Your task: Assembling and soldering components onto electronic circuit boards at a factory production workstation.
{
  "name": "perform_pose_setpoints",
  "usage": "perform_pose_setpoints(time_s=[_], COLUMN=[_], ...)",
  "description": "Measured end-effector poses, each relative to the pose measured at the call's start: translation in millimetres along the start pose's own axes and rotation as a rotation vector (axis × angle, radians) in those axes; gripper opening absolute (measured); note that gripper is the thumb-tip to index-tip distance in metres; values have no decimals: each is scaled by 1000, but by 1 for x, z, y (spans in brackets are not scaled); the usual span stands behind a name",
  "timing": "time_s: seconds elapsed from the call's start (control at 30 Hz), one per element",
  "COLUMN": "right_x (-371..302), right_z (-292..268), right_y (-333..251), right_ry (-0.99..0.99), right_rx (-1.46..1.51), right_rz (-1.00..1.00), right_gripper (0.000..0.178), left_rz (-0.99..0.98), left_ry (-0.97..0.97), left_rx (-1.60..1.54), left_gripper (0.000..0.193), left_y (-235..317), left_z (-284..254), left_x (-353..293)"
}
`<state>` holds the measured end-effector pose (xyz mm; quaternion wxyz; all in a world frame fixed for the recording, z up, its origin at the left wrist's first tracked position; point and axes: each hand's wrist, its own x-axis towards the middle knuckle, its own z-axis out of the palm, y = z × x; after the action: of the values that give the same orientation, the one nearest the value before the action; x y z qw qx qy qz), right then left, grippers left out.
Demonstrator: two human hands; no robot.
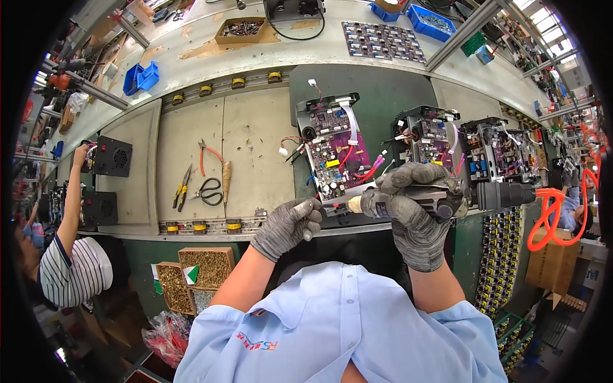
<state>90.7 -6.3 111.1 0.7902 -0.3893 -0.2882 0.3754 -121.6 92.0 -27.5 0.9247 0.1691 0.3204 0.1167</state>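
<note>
Two hands (288, 228), one power tool (447, 199)

Workbench (306, 54): I see a long pale top, blotched brown, across the far side.
Metal posts (466, 33): grey, slanting at left and right.
Windows (553, 33): I catch bright panes, upper right, washed nearly white.
</note>
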Motion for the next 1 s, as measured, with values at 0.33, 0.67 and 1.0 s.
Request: perform_pose_setpoints(time_s=[0.33,0.67,1.0], right_x=[1,9,6], right_z=[-1,10,18], right_y=[-10,6,7], right_ry=[-86,-126,-160], right_rx=[26,25,-16], right_rz=[63,20,17], right_gripper=[41,39,44], left_rz=[92,16,25], left_ry=[-18,-62,24], left_rx=[-37,-213,-134], left_gripper=[30,31,26], left_y=[-15,-10,2], left_z=[1,1,11], left_x=[7,2,1])
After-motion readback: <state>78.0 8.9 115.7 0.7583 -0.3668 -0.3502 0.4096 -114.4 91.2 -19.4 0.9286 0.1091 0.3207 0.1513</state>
